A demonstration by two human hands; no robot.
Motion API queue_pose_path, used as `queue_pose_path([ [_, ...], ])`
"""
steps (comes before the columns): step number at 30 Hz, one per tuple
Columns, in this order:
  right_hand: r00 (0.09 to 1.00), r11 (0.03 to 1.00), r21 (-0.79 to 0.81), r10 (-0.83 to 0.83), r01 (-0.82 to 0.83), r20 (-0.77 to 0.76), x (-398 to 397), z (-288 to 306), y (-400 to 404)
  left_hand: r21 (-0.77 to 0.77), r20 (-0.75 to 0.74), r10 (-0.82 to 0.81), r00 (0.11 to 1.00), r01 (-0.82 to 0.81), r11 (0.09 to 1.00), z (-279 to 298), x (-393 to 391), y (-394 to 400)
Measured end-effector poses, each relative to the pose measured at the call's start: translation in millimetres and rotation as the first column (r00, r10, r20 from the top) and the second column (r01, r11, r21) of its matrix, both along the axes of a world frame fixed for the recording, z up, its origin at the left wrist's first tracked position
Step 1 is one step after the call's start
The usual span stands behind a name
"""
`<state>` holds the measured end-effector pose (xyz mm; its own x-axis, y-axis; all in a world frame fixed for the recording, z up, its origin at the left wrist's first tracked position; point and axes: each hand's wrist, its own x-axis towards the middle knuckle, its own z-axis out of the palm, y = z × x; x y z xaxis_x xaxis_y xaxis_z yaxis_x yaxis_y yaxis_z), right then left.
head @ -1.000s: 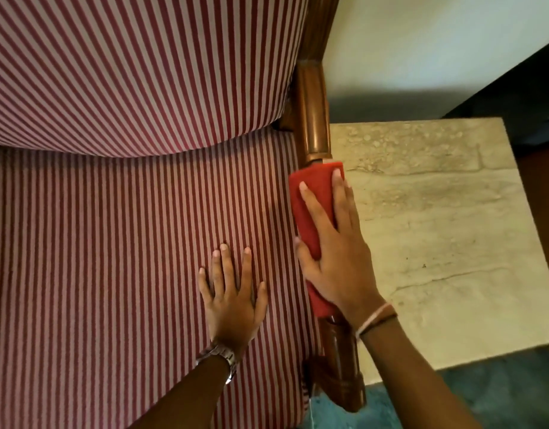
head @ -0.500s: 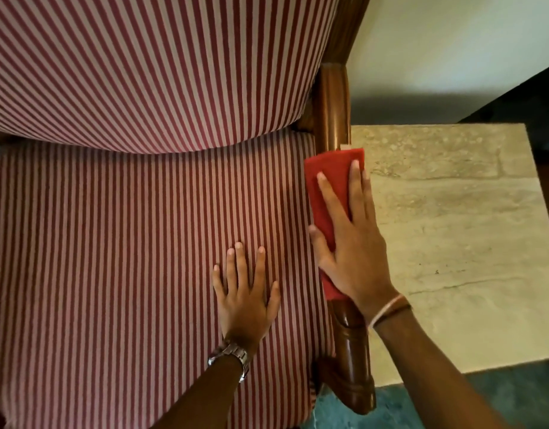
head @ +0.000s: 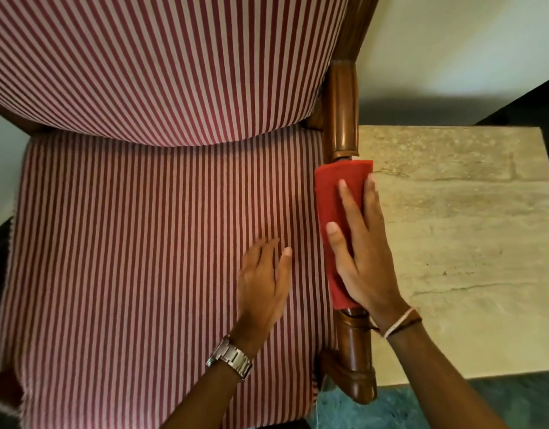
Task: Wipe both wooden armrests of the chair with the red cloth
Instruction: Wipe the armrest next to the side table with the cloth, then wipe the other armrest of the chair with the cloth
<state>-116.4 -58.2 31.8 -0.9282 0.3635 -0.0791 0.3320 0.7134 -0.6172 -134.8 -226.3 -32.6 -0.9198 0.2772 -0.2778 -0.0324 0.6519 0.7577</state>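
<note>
Stone table (head: 471,230) beside R armrest (head: 343,119)

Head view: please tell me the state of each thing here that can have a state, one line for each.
red cloth: folded flat over the armrest, pressed down.
wooden armrest: middle part covered, both ends bare.
right hand: flat on the cloth.
left hand: open on the striped seat, holding nothing.

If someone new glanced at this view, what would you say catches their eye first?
Probably the red cloth, pressed flat by the right hand along the wooden armrest at the seat's right edge. Next, the red-and-white striped chair filling most of the view, with the left hand on its seat. A pale stone table sits just right of the armrest.
</note>
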Motion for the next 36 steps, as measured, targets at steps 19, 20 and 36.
queue_pose_path([
  [19,0.83,0.912,-0.33,-0.372,0.243,-0.415,-59,10,-1,0.432,0.538,0.064,0.841,-0.34,0.835,63,-8,31],
  [20,0.833,0.922,-0.317,-0.349,0.223,-0.429,-66,12,-7,0.426,0.562,0.081,0.823,-0.372,0.825,62,-11,27],
  [36,0.898,0.363,-0.932,-0.417,0.021,-0.143,-144,32,-299,0.216,0.215,0.529,0.821,-0.569,0.794,121,-61,-292],
])
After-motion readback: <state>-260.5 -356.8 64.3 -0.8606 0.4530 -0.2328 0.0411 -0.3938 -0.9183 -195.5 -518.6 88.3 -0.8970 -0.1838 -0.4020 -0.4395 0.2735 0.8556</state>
